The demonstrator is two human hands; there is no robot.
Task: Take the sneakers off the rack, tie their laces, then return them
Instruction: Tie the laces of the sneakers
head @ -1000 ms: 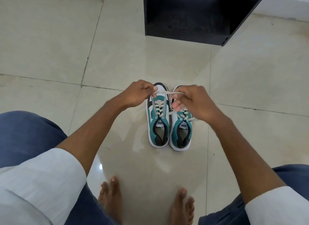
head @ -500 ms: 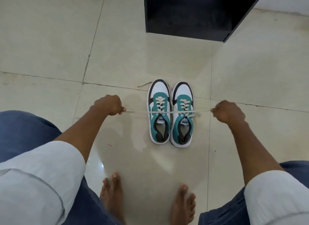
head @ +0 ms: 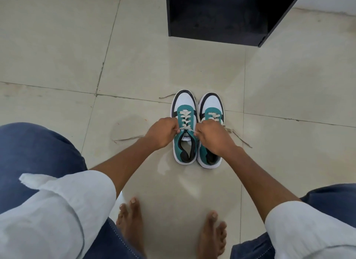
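Note:
Two teal, white and black sneakers stand side by side on the tiled floor, toes pointing away from me. Over the left sneaker (head: 184, 108) both hands pinch its cream lace near the tongue. My left hand (head: 162, 132) grips the lace on the shoe's left side, and my right hand (head: 211, 138) grips it on the right, partly covering the right sneaker (head: 211, 104). Loose lace ends (head: 129, 138) trail out on the floor to either side. The black rack (head: 217, 14) stands beyond the shoes.
My bare feet (head: 131, 220) rest on the floor below the sneakers, with my knees in blue jeans at both lower corners. A thin lace end lies by the left sneaker's toe. A white wall base runs behind the rack at top right.
My hands were stretched far apart, pulling the lace taut sideways. They have come back together over the left sneaker, and the lace ends now lie slack on the floor.

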